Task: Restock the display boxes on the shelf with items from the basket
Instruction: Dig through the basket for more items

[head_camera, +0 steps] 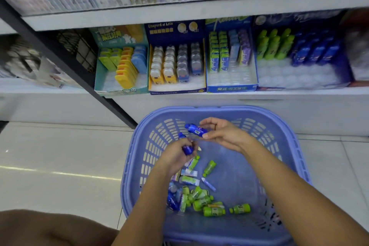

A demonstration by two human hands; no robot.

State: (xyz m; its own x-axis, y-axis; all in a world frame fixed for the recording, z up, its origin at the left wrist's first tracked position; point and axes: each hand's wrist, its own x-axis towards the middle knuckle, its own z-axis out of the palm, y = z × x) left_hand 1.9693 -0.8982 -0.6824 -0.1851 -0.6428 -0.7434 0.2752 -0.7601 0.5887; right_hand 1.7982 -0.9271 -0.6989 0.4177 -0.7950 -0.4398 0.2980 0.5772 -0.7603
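While mini bottles point(201, 199) litter the basket point(219, 109) at 6 o'clock, the left hand point(177, 156) grips one blue bottle point(187, 149); the right hand point(221, 134) pinches a second blue bottle point(194, 129). Display box point(295, 77) at 1 o'clock: front rows vacant, so restocking appears largely outstanding.

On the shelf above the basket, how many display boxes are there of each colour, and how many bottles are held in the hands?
Teal display box: 1
Blue display boxes: 3
Blue bottles, one in the left hand, one in the right hand: 2
Total: 6
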